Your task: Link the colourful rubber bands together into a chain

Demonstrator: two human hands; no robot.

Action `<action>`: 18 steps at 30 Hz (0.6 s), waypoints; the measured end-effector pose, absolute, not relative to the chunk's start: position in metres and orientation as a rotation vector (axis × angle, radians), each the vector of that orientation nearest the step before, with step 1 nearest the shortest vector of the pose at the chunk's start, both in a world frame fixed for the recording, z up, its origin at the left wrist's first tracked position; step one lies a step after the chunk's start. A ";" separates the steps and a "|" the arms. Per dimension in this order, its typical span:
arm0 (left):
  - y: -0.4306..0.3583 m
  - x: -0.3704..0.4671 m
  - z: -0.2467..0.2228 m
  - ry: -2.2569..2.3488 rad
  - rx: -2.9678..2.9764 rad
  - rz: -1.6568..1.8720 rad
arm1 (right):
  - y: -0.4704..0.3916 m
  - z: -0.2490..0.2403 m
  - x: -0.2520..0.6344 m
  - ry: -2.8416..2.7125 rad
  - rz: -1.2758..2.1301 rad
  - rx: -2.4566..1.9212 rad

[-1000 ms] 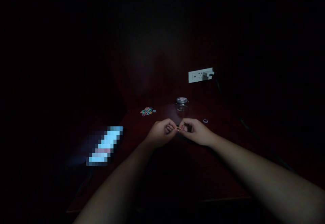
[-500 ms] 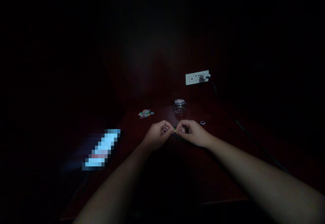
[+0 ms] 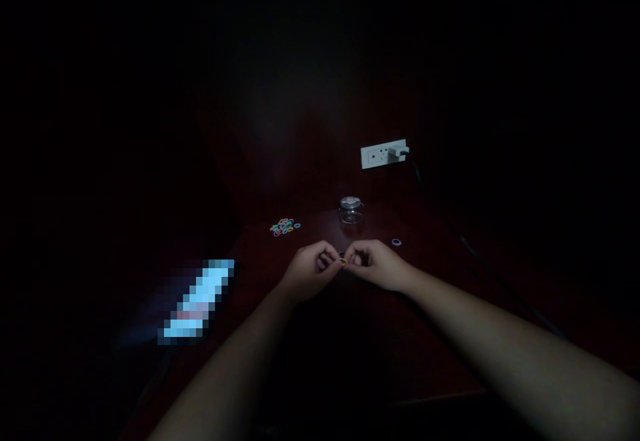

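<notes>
My left hand (image 3: 313, 270) and my right hand (image 3: 376, 265) meet fingertip to fingertip over the dark red table (image 3: 400, 347). Pinched between them is a small yellow band (image 3: 343, 262), partly covered by the fingers. Just behind the fingertips a small dark ring (image 3: 341, 254) shows in part. Beyond the hands stands a clear jar (image 3: 351, 211) with its lid on. To the right of my right hand lies a purple band (image 3: 397, 242). A pile of colourful bands (image 3: 284, 227) lies behind and left of my left hand.
A lit screen (image 3: 200, 304), blurred out, is at the left. On the back wall is a white socket panel (image 3: 373, 156) with a plug (image 3: 399, 152) in it. A dark cable (image 3: 467, 246) runs down the right side. The surroundings are very dark.
The yellow band has turned between my fingertips and now shows as a small curve. My hands are closer together. The whole view has shifted slightly.
</notes>
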State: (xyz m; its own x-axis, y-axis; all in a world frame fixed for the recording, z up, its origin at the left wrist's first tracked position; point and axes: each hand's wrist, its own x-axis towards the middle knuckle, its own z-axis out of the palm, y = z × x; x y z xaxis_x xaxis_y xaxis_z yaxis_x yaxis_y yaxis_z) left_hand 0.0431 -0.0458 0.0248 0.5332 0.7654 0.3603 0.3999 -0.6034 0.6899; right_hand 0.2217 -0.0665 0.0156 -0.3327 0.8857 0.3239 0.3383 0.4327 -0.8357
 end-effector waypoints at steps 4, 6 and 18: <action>-0.046 0.043 0.027 0.911 2.284 0.882 | -0.064 0.012 0.222 -1.882 0.873 -1.059; -0.047 0.043 0.028 0.922 2.286 0.882 | -0.063 0.012 0.223 -1.872 0.882 -1.073; -0.047 0.043 0.027 0.924 2.293 0.892 | -0.065 0.014 0.224 -1.894 0.864 -1.065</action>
State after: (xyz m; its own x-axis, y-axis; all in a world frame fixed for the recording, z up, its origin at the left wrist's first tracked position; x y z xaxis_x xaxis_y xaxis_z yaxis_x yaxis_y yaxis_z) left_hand 0.0428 -0.0470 0.0273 0.5532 0.7405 0.3816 0.4068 -0.6399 0.6520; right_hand 0.2242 -0.0648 0.0138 -0.3429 0.8910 0.2977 0.3587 0.4171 -0.8351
